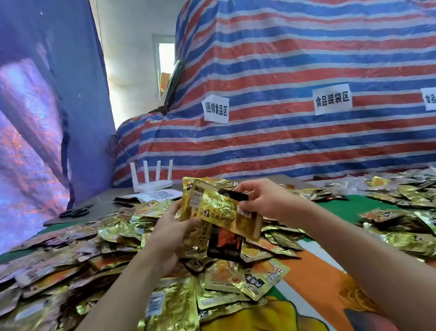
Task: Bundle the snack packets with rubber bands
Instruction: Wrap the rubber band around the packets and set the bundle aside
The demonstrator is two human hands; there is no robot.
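Held packets: a small stack of gold snack packets [216, 210] is being held in the air just above the heap, in front of the person, and is tilting down toward the right.
Left hand: the left hand [173, 230] is gripping the stack's lower left side, with its fingers curling round the edge.
Right hand: the right hand [262, 201] is pinching the stack's upper right end, with the thumb pressing on the front face and the fingers wrapping behind.
Loose packets: a heap of loose packets [93, 248] is spreading across the table under and to the left of the hands. A second heap [419, 217] is lying well apart on the right.
Tablecloth: an orange, green and yellow tablecloth [322, 274] is showing between the two heaps.
Scissors: black scissors [75, 212] are lying on the grey board at the far left, beyond the heap.
Router: a white router [153, 182] is standing at the far edge with four antennas pointing up, and printed papers [159, 196] are lying just in front of it.
Background: a red, blue and white striped tarp [295, 67] is draping over something bulky, with white paper signs [332, 99] sticking on it. A blue sheet [24, 102] is hanging on the left.
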